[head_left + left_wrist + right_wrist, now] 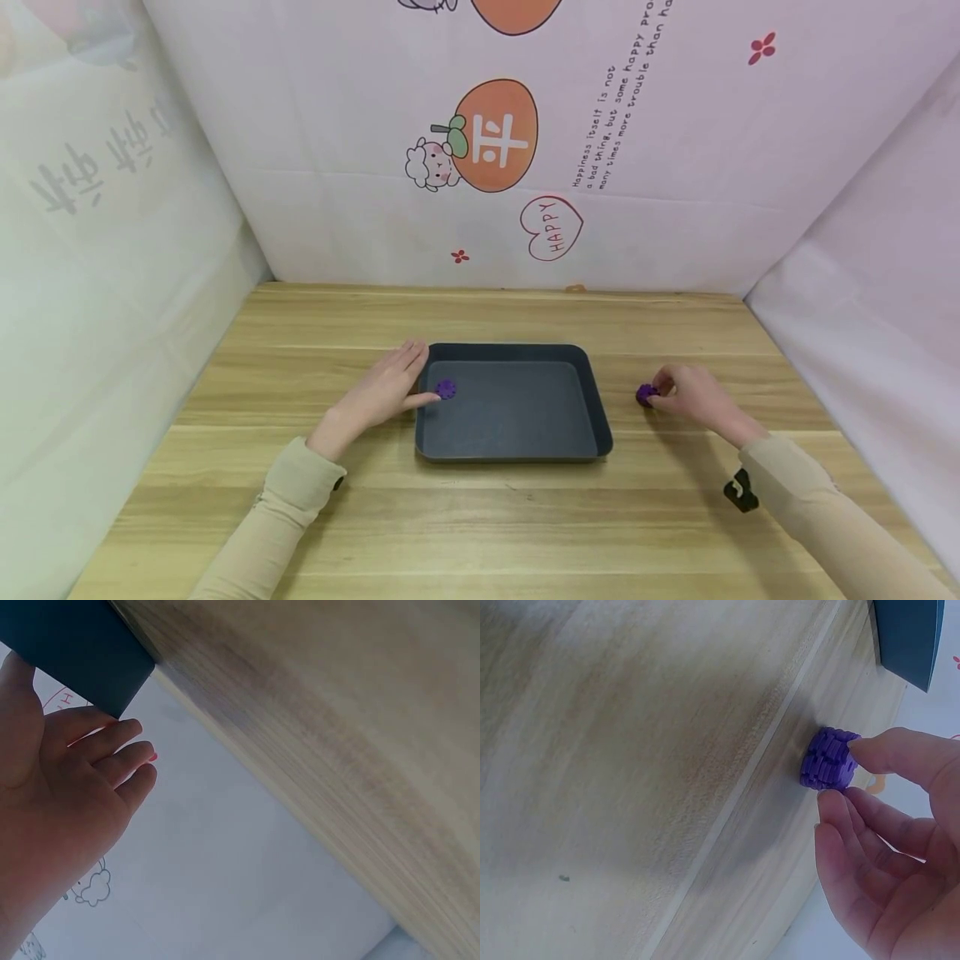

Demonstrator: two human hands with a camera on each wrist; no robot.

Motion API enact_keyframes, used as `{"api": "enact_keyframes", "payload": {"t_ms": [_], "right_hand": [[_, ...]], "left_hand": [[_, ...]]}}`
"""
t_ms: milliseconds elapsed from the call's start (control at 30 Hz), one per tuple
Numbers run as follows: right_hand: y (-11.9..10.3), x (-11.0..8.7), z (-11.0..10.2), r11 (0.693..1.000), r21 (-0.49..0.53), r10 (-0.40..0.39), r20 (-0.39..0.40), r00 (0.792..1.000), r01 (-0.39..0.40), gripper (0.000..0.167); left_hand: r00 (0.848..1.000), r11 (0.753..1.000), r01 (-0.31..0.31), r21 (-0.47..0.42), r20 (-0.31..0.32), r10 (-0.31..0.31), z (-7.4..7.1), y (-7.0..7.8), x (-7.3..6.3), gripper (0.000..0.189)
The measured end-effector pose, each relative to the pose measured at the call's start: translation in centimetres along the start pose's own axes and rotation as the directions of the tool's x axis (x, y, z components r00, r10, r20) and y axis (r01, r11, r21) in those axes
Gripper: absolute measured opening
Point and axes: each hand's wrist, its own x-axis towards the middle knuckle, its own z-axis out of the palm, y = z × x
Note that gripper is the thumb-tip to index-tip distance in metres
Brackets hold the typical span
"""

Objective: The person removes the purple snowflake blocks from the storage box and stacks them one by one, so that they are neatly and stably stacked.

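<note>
My left hand (382, 385) lies at the left wall of a dark grey rectangular tray (600, 425). Its fingers stretch along the rim at the far left corner, and the thumb reaches over the rim. Beside the thumb tip, a notched purple disc like a poker chip (447, 389) lies inside the tray. Over to the right of the tray, my right hand (693, 393) pinches a short stack of purple chips (829, 759) between thumb and fingertips, close over the table. The stack's notched edges show in the right wrist view.
The tray stands on a light wood table (480, 533). White printed sheets (337, 225) hang behind it and along both sides. A black piece (741, 492) sits by the right sleeve cuff.
</note>
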Motion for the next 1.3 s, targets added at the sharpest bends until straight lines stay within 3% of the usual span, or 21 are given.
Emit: {"api": "enact_keyframes", "payload": {"t_ms": [700,967,1300], "right_hand": [[-0.2,0.0,0.0,1.0,-0.022,-0.021,-0.013,1.0,0.02,0.024],[-0.2,0.1,-0.8,1.0,0.009,-0.007,0.017,1.0,0.007,0.031],[-1.9,0.9,-1.7,1.0,-0.015,-0.025,0.024,0.999,0.026,0.031]], "left_hand": [[1.0,1.0,0.008,-0.019,0.002,-0.008,-0.1,-0.1,-0.3,0.082],[1.0,1.0,0.003,-0.007,0.0,-0.003,-0.1,-0.2,-0.1,0.081],[1.0,1.0,0.004,-0.009,0.012,-0.004,-0.1,-0.2,0.0,0.081]]}}
